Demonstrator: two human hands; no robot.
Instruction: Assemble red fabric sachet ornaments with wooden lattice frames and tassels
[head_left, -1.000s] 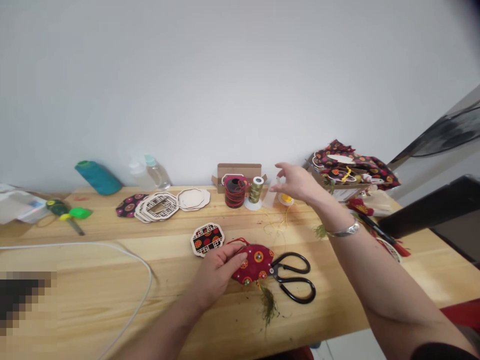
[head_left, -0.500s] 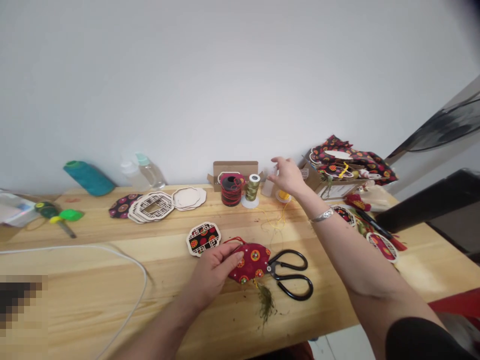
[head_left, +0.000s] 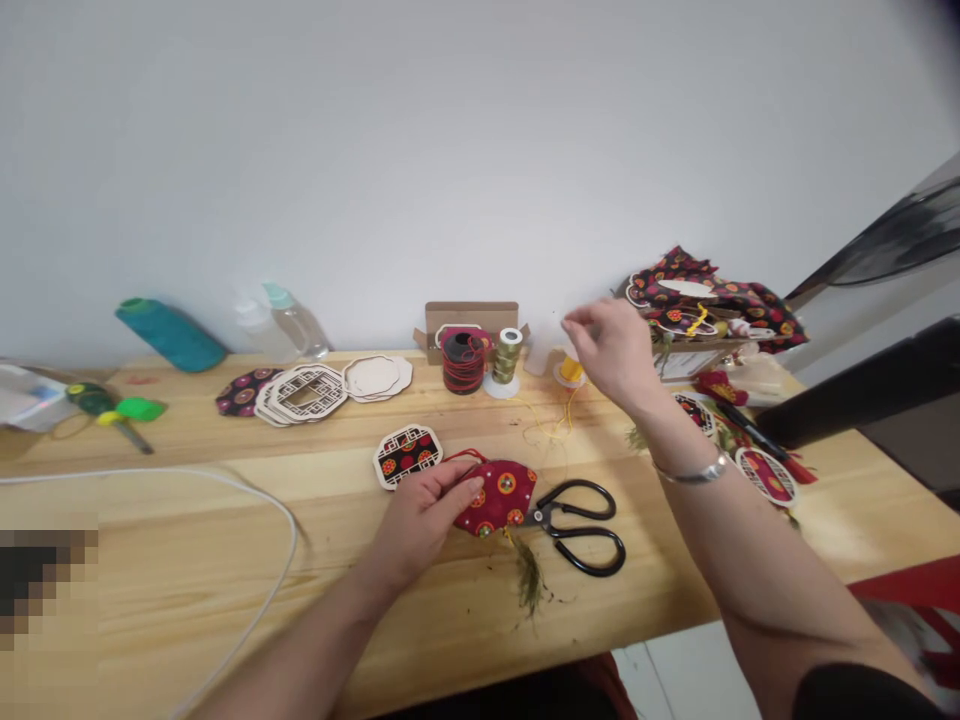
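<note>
My left hand is closed on a dark red floral fabric sachet, thumb on top. A red cord loop shows at its upper edge, and an olive-green tassel hangs below it. Black-handled scissors lie with their blades hidden under the sachet. My right hand is raised above the table near the yellow thread spool, its fingertips pinched together; whatever they hold is too small to make out. Just behind my left hand lies a lattice-framed floral piece.
Near the wall stand a red cord spool, an olive ribbon spool and clear bottles. Wooden lattice frames are stacked at left. A fabric-filled box sits at right, near a black post. A white cable crosses the left side.
My right hand has moved right and nearer to me, its parted fingers now pinched together. The left hand keeps hold of the sachet. The view has tilted slightly.
</note>
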